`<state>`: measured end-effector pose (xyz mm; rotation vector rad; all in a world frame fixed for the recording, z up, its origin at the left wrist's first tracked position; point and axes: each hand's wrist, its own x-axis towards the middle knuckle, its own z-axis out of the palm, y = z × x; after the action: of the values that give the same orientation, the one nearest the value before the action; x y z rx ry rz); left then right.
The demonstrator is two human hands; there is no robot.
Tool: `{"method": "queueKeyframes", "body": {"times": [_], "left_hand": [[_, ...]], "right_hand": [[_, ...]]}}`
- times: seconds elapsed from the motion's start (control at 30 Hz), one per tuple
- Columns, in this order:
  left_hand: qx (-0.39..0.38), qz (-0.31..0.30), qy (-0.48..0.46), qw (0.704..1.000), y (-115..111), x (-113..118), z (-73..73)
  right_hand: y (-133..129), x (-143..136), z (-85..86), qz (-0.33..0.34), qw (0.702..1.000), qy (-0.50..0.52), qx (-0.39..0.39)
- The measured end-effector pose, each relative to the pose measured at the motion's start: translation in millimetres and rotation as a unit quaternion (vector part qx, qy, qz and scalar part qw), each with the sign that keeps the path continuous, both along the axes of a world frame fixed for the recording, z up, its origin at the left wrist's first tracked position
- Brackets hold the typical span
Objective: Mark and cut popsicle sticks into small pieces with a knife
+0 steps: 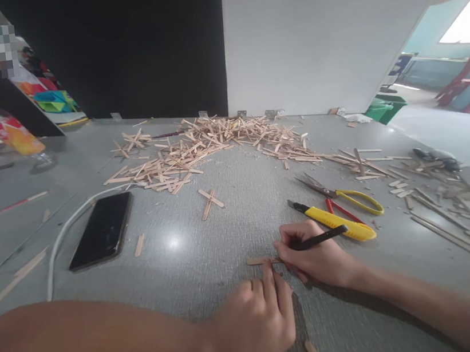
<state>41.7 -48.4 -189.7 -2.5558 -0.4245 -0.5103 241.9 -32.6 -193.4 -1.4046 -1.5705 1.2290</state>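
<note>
Closest to camera: left arm (88, 345). Small stick (255, 261): could slide if pressed too softly, making pen (323, 237) slip. Lies just past curled left hand (258, 320), touching its fingers (268, 275), cannot tell if gripped; right end by right hand (315, 255), pinching pen. Knife (340, 223) just behind: could get knocked by wide swing. Scissors (329, 192) past knife.

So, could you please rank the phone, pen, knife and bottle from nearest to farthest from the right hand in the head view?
1. Pen: in the right hand.
2. Knife: just beyond it.
3. Phone: to the left.
4. Bottle: far left, farther back.
</note>
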Motion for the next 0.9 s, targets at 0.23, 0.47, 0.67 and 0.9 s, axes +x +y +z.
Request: {"method": "queueKeyframes", "body": {"times": [0.23,0.47,0.67,0.9], "left_hand": [[0.006,-0.005,-0.004,1.000,0.0,0.7,1.4],[0.006,-0.005,-0.004,1.000,0.8,0.3,1.5],[0.007,0.000,-0.010,1.000,0.3,0.6,0.9],[0.007,-0.003,-0.012,1.000,0.0,0.8,1.0]], "right_hand": [[0.3,-0.8,1.0,-0.001,1.000,0.009,-0.006],[0.0,-1.0,3.3,0.004,1.000,0.012,0.000],[0.8,-1.0,3.5,0.013,1.000,0.017,0.002],[-0.3,0.4,0.7,0.017,1.000,0.006,0.006]]}}
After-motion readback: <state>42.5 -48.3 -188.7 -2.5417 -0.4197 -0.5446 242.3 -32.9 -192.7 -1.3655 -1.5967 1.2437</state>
